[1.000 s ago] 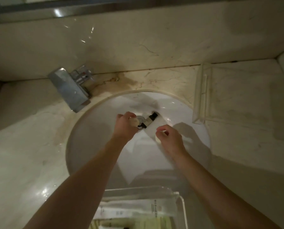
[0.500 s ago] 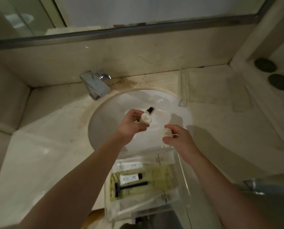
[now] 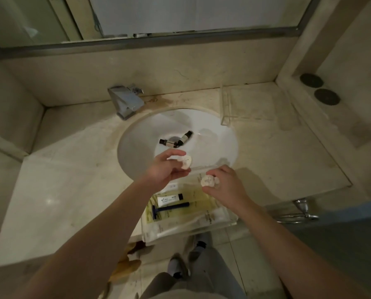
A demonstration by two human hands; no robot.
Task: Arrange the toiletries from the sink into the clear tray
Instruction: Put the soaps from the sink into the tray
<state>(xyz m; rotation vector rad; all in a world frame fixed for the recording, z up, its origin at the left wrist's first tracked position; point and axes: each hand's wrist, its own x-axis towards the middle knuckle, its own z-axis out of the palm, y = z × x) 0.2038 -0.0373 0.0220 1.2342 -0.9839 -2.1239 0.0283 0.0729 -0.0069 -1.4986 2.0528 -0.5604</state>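
My left hand [image 3: 166, 169] pinches a small round wrapped soap [image 3: 186, 162] over the near rim of the white sink [image 3: 135, 152]. My right hand [image 3: 225, 186] holds a second round wrapped soap [image 3: 208, 181] above the far end of the clear tray [image 3: 227, 223]. The tray sits at the counter's front edge and holds a white tube [image 3: 170, 198], a dark blue razor [image 3: 169, 209] and flat sachets. Two small dark-capped bottles [image 3: 176, 141] lie by the sink's drain.
A chrome faucet [image 3: 126, 101] stands behind the sink on the left. A second clear tray [image 3: 225, 111] lies on the counter at the back right. Two dark round discs [image 3: 319, 89] sit on a ledge at the right. A towel ring [image 3: 299, 214] hangs below the counter.
Both hands came back from the sink's middle toward the tray, each carrying a round soap. The view pulled back, so the tray and the two bottles in the sink now show.
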